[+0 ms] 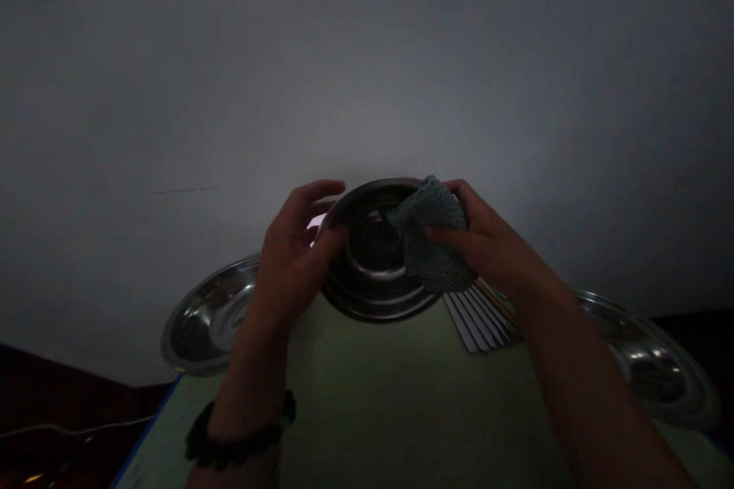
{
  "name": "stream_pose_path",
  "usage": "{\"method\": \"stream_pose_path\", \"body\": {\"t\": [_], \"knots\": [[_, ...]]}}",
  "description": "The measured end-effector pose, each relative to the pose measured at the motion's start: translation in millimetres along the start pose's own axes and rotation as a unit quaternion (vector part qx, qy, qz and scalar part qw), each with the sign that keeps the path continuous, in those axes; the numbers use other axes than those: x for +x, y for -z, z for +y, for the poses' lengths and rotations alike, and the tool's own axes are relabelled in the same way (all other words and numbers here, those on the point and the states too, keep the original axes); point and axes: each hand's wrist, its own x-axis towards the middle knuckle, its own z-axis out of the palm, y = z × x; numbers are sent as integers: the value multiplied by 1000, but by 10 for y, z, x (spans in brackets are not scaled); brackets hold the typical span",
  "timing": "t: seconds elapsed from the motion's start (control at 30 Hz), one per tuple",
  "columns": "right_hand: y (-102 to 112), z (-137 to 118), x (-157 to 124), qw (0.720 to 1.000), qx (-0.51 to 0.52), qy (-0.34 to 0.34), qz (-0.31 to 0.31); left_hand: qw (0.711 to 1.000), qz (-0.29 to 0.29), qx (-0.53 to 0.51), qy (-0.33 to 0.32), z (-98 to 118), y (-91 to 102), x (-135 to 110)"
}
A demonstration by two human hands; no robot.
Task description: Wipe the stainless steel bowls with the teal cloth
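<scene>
I hold a round steel plate [367, 286] tilted up over the table, its inside facing me. My left hand [295, 252] grips the plate's left rim, thumb inside and fingers curled over the edge. My right hand [487, 244] is closed on a bluish-grey knitted cloth [427, 237] and presses it against the right side of the plate's inner face. A dark bead bracelet [238, 435] sits on my left wrist.
A second steel plate [200, 321] lies at the table's left corner and a third steel plate [659, 367] at the right. A striped white cloth [479, 317] lies under my right wrist. The pale green table [390, 397] meets a plain white wall [367, 53].
</scene>
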Motion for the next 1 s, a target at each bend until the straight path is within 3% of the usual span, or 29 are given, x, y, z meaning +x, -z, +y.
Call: {"method": "stream_pose_path", "body": {"t": [0.23, 0.33, 0.47, 0.57, 0.73, 0.83, 0.9, 1.0], "knots": [[17, -465, -205, 962, -231, 107, -99, 987, -134, 46, -82, 232, 46, -158], [-18, -545, -248, 951, -264, 146, -69, 983, -146, 25, -107, 234, -9, -174], [-56, -552, -239, 947, -275, 164, -3, 988, -134, 24, -74, 297, -73, -194], [-109, -531, -221, 960, -212, 172, 59, 990, -101, 14, -92, 383, -79, -213], [-155, -512, -207, 965, -112, 178, 154, 979, -25, -67, -190, 430, -82, -213], [-117, -464, -164, 974, -49, 143, 169, 975, 58, -98, -189, 343, -146, -175], [-127, -391, -112, 981, 48, 95, 164, 966, 129, -148, -170, 252, -224, -135], [-254, -241, -31, 967, 198, 6, 159, 926, 250, -240, -152, 132, -359, -77]]}}
